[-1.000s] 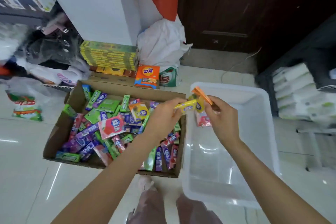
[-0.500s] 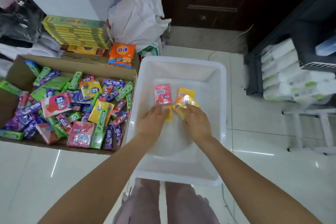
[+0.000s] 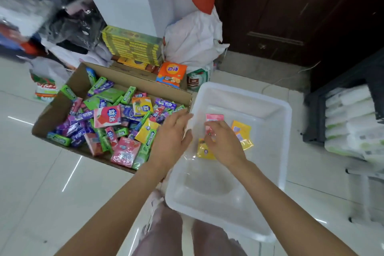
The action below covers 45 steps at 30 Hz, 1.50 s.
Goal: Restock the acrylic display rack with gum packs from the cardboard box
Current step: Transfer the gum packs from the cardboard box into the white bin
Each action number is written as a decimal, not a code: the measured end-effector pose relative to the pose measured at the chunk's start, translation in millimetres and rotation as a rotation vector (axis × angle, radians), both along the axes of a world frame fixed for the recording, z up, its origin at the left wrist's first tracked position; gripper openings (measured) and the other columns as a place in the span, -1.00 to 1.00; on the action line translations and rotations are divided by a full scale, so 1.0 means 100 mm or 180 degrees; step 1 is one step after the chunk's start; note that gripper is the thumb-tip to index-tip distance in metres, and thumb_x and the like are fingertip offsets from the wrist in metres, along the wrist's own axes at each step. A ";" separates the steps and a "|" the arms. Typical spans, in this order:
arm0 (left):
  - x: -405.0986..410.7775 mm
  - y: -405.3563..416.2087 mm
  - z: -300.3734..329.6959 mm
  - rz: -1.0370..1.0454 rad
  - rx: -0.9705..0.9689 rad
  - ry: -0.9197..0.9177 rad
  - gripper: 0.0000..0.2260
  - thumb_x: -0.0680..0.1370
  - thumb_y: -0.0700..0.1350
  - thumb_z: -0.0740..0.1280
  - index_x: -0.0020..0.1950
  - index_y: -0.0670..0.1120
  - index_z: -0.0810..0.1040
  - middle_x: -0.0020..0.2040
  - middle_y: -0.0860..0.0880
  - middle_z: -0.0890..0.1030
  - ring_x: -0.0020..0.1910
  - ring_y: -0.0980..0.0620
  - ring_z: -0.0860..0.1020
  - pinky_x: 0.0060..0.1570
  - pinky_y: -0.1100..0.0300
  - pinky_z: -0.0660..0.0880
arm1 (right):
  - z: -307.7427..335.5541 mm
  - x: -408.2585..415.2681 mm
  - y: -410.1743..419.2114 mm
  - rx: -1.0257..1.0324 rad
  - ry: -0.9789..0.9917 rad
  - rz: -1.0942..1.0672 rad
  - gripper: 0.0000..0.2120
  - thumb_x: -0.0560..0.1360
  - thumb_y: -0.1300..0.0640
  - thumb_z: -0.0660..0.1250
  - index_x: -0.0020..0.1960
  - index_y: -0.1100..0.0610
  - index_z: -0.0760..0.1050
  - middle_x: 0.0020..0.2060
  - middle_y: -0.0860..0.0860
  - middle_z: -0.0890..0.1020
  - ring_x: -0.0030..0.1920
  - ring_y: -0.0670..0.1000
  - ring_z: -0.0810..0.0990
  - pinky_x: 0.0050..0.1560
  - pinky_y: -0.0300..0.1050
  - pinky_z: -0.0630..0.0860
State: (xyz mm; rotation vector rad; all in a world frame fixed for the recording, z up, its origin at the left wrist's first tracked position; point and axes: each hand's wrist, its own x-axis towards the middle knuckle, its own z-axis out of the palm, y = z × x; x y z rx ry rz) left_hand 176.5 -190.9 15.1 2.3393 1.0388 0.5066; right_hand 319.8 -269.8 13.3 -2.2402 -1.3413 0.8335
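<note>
Cardboard box (image 3: 62,108) on the floor, heaped with gum packs (image 3: 116,122), touching the white plastic tub's (image 3: 278,147) left wall. Left hand (image 3: 172,139) over the seam between box and tub, fingers straight, grip released. Right hand (image 3: 224,143) inside the tub, fingers curled, pinching a small pack; pink pack (image 3: 214,117) and yellow packs (image 3: 242,133) lie beside it on the tub floor

Bare forearms (image 3: 116,210), pale pink trousers (image 3: 166,233)

The left hand (image 3: 173,137) has lifted off the packs in the white tub (image 3: 278,151) and now hovers at frame centre over the tub's left rim, fingers relaxed. The right hand (image 3: 223,143) has shifted left onto the yellow pack (image 3: 204,151), leaving another yellow pack (image 3: 242,133) uncovered to its right.
</note>
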 end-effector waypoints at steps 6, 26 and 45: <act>-0.96 0.79 0.22 0.0835 -0.0129 0.0332 -0.70 0.54 -0.19 0.31 0.28 -0.14 0.47 0.24 -0.12 0.47 0.21 -0.12 0.42 0.11 -0.03 0.47 | 0.28 -0.72 0.91 0.0222 -0.0085 0.0590 -0.66 0.56 0.12 0.19 0.33 0.08 0.41 0.22 0.05 0.47 0.21 0.05 0.48 0.15 0.00 0.46; -1.75 2.28 -0.44 -0.0381 -0.0919 0.1497 -0.33 0.53 0.12 0.28 0.54 0.02 0.03 0.56 0.00 -0.06 0.53 -0.02 -0.05 0.46 0.01 0.03 | -0.49 -1.68 1.97 -0.1058 -0.0758 0.1017 -0.18 0.51 0.08 0.34 0.55 0.09 -0.14 0.52 0.09 0.01 0.51 0.12 0.04 0.48 -0.05 0.09; -1.63 2.47 -0.55 -0.0446 -0.0294 0.1377 -0.60 0.51 -0.39 0.25 0.30 -0.11 0.51 0.30 -0.11 0.52 0.26 -0.14 0.44 0.13 -0.03 0.49 | -0.36 -1.47 1.92 -0.0638 -0.1227 0.0411 -0.64 0.53 0.29 0.20 0.26 -0.01 0.47 -0.09 0.17 0.61 -0.06 0.21 0.59 -0.15 -0.01 0.52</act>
